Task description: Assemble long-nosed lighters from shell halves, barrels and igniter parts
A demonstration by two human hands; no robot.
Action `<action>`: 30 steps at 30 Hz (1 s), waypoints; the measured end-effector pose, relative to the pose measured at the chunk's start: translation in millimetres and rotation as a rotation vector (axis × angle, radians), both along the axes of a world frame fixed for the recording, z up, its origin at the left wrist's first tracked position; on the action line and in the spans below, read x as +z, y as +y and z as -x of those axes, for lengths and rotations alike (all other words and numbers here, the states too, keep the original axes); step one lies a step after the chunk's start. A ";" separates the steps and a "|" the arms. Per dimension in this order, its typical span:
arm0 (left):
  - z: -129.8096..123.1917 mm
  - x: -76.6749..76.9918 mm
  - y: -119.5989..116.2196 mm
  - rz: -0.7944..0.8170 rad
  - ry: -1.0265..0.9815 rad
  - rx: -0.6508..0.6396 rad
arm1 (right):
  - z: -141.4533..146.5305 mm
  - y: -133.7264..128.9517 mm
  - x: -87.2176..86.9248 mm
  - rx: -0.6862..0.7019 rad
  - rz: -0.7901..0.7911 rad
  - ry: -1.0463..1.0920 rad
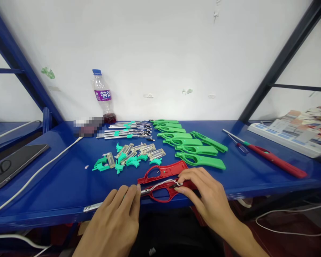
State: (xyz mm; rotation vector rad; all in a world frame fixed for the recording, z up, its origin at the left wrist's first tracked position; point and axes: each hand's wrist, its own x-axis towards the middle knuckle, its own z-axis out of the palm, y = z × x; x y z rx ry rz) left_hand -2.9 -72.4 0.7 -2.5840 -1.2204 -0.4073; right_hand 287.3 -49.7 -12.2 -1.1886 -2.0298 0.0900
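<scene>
An opened red lighter handle lies at the table's front edge, one half-shell behind the other half-shell. My left hand is closed over the metal lighter tube, whose end meets the nearer half. White wires run from the tube across that half to a small black igniter part. My right hand pinches this part between thumb and fingers over the nearer half. Behind lie teal triggers, clear fuel tanks and several wired metal tubes.
Several green handle shells lie behind the red ones. To the right are a complete red lighter, a screwdriver and a power strip. A bottle, phone and white cable occupy the left.
</scene>
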 end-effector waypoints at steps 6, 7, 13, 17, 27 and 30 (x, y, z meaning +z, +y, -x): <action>0.4 3.3 0.4 -0.008 0.029 0.022 | 0.4 0.3 0.9 -0.005 -0.004 0.011; -0.1 4.5 1.0 -0.011 0.040 0.023 | 0.5 0.4 0.9 -0.006 -0.005 0.015; -4.0 11.9 4.2 -0.056 0.111 -0.020 | 0.4 0.6 2.8 0.000 0.028 0.066; -9.7 16.8 2.5 -0.091 0.132 -0.008 | 0.4 0.1 5.4 -0.012 0.078 0.091; -12.8 12.8 0.6 -0.146 0.058 -0.036 | 2.4 0.4 6.3 -0.014 0.114 0.161; -13.2 9.8 0.8 -0.156 0.031 -0.033 | 1.7 0.6 4.9 0.000 0.083 0.162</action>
